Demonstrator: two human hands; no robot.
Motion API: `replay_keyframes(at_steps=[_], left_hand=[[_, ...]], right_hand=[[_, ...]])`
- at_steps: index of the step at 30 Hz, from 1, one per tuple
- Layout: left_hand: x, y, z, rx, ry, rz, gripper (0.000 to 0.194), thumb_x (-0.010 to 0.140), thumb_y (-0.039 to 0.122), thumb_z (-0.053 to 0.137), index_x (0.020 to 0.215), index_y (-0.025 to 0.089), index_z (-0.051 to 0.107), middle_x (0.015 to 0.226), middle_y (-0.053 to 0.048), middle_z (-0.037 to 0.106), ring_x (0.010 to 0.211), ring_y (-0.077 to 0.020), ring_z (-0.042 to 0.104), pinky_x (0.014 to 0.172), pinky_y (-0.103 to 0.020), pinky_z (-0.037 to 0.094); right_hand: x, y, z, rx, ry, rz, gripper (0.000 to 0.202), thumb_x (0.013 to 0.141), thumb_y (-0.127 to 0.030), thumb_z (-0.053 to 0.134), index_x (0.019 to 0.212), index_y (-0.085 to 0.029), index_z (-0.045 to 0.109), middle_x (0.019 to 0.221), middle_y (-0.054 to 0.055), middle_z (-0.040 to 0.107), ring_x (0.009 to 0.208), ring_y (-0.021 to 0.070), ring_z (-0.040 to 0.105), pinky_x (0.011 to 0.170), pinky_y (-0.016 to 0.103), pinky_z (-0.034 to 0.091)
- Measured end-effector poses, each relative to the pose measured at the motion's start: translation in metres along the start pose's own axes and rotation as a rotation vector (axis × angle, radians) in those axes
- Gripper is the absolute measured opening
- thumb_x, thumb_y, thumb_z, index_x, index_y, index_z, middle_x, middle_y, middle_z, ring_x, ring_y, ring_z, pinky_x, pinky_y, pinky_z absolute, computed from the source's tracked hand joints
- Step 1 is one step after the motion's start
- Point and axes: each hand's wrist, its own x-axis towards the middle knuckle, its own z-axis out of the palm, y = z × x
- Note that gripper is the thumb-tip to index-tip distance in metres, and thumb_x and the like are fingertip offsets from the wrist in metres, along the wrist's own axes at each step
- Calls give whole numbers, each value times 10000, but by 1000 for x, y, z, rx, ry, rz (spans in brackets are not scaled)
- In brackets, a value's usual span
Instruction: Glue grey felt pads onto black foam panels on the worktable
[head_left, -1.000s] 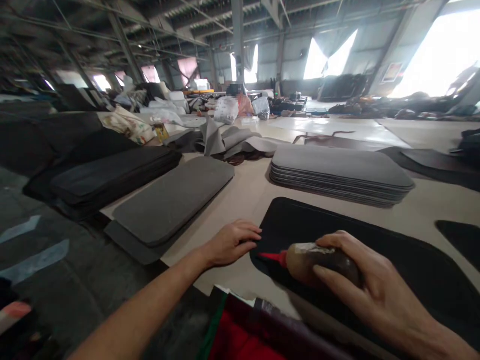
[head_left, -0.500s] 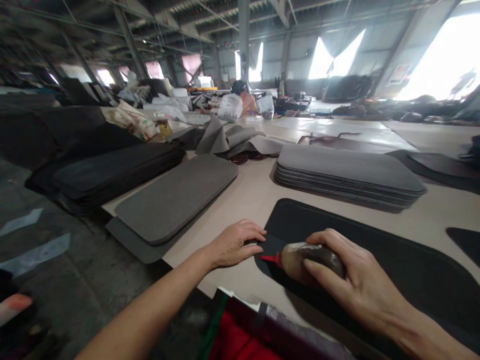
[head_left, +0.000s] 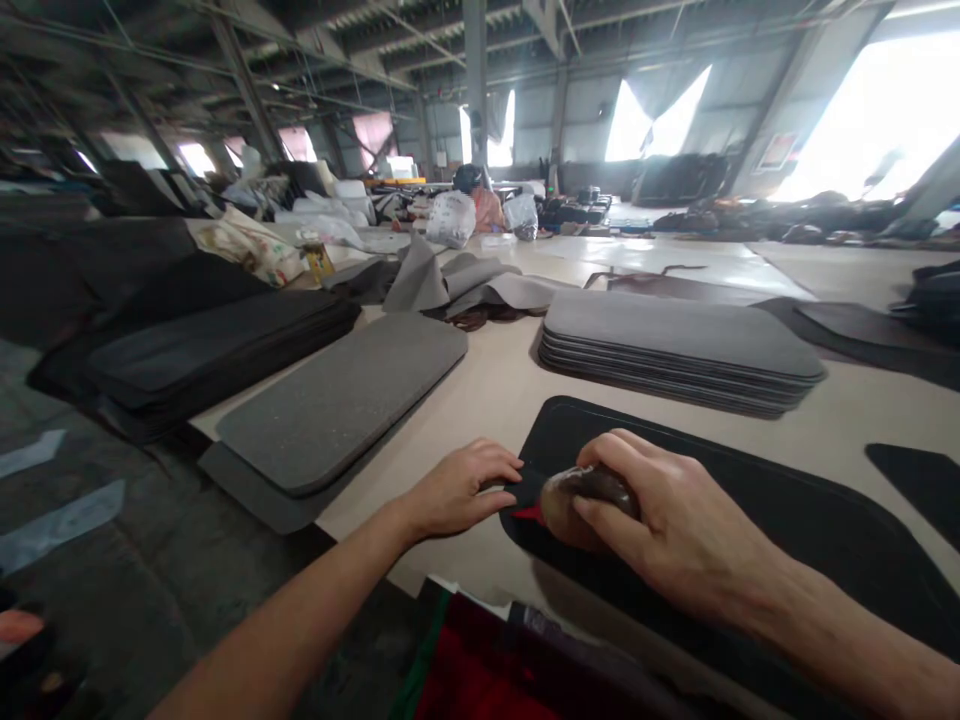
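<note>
A black rounded panel (head_left: 750, 500) lies flat on the beige table (head_left: 495, 390) in front of me. My right hand (head_left: 660, 525) grips a brown squeeze bottle (head_left: 581, 495) with a red nozzle; the nozzle tip touches the panel's left edge. My left hand (head_left: 457, 490) rests beside it, fingertips pressing that same left edge of the panel, with nothing held in it.
A stack of grey panels (head_left: 675, 350) sits beyond the black one. A grey pad (head_left: 345, 400) overhangs the table's left edge, next to dark stacked pads (head_left: 217, 350). Loose grey fabric (head_left: 465, 280) lies farther back. A red and dark cloth (head_left: 510, 670) is at my front.
My right hand has slid the bottle leftward along the panel's near edge, bringing the nozzle close to my left fingertips. My left hand has stayed in place.
</note>
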Motion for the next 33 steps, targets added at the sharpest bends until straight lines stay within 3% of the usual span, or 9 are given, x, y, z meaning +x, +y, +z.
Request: replay_keyframes(at_steps=[10,19,33], left_hand=[[0,0,-1,1,2,-9,185,919,278,675,1090,209,674,1193,-87,682,1154,-228,581,1021,-406,451],[0,-1,0,-10,15,-2,180,917,252,677,1092,212,668,1202,-76,678,1167,-221,567,1024,-399,445],[1,-3,2,-18,-7,-34,169,928,263,659,1093,227,667,1211,-62,673,1173,-206,573,1031,-394,450]], right_hand=[[-1,-7,-17,-77,-110,64,42,845,-189,516,857,-222,540,830,2,532,667,186,490,621,315,309],[-1,-9,-20,-139,-142,72,118,824,-133,591,900,-216,558,862,-3,546,723,193,528,650,314,321],[-22,-1,-57,-224,-202,167,99,795,-154,588,864,-216,556,825,-10,587,710,184,515,601,292,262]])
